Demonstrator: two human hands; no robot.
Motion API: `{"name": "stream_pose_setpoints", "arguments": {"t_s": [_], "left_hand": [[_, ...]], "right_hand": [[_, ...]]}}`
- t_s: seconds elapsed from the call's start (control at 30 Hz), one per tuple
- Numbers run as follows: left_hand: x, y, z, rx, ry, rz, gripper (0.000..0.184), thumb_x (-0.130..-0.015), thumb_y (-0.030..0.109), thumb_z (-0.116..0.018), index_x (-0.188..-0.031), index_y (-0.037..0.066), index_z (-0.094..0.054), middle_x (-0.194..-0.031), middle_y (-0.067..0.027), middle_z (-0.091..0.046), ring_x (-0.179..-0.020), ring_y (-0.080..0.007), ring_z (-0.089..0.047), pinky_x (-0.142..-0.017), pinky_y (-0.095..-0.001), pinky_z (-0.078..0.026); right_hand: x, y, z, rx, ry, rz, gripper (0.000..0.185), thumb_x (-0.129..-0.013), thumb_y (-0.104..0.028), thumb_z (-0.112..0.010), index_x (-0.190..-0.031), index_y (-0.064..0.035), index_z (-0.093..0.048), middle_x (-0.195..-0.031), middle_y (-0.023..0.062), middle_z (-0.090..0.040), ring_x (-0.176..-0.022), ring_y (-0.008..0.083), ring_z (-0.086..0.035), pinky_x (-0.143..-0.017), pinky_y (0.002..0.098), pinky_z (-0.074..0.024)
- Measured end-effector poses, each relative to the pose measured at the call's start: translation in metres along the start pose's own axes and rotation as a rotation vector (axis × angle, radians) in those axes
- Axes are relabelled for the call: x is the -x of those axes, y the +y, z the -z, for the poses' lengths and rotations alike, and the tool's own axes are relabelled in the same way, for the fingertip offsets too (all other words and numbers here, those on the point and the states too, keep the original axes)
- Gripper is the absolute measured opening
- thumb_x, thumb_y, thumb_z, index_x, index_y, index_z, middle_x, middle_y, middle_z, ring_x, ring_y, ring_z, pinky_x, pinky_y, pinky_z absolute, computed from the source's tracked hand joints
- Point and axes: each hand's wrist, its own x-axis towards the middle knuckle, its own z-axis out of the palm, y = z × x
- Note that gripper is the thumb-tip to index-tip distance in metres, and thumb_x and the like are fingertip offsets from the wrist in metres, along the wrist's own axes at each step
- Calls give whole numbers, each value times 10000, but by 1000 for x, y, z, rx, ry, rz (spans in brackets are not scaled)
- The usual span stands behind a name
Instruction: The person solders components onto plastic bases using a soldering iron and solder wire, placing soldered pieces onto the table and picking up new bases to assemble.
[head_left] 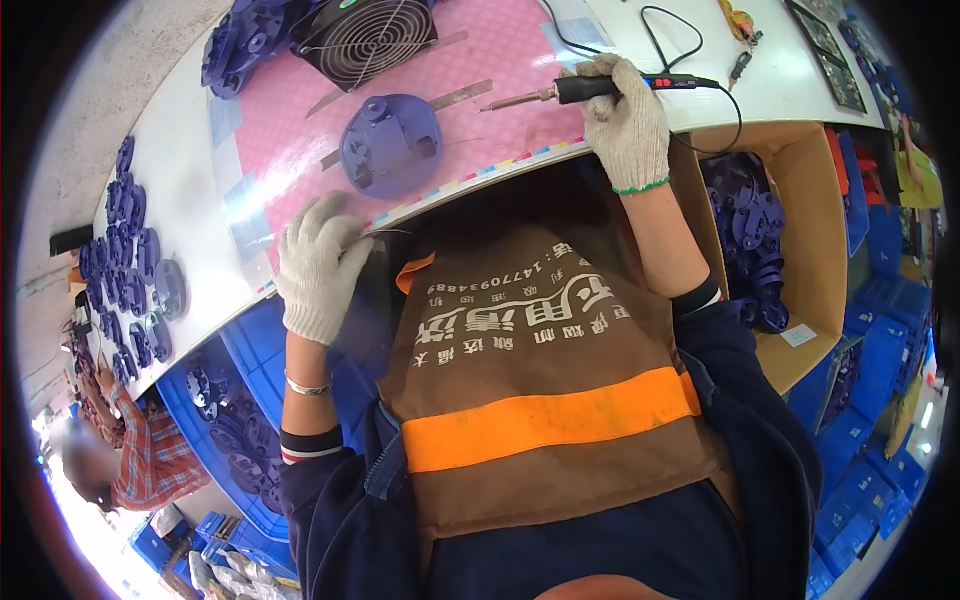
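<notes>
My right hand (628, 125), in a pale knit glove with a green cuff, is wrapped round a black soldering iron (585, 90). The iron's metal tip points left above the pink mat (490, 140). A round purple plastic part (391, 147) lies on the mat, left of the tip and not touching it. My left hand (322, 262), also gloved, is at the table's front edge below the purple part. A thin wire (392, 231) sticks out from between its thumb and fingers, which are pressed together.
A black fan (375, 40) stands behind the purple part. Many purple parts (128, 255) lie at the table's left. Blue bin (225, 430) at lower left and cardboard box (800, 240) at right hold more. A cable trails from the iron. A person (150, 455) is at far left.
</notes>
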Motion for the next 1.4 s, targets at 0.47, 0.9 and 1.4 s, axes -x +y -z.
{"name": "stream_pose_setpoints", "arguments": {"t_s": [0.47,0.9,1.4], "left_hand": [[1,-7,-4,414,173,236,147,-806,73,-654,-949,45,-673,-885,-100,-653,-816,-233,-627,-735,-322,-485],[-20,-9,-20,584,383,316,144,-827,42,-637,-959,1,-678,-887,-82,-648,-816,-145,-624,-765,-271,-502],[-20,-12,-34,753,416,472,126,-865,75,-631,-961,-4,-653,-890,-44,-634,-798,-98,-569,-736,-250,-465]], "right_hand": [[-21,55,-48,74,-1,39,185,-851,-95,-607,-948,63,-599,-925,167,-642,-775,206,-615,-509,232,-414],[-28,72,-38,186,-83,118,194,-861,-124,-599,-988,23,-617,-926,124,-654,-794,189,-624,-519,236,-424],[-25,70,-37,215,-138,156,197,-864,-124,-592,-983,31,-617,-917,136,-654,-748,180,-609,-506,243,-407]]}}
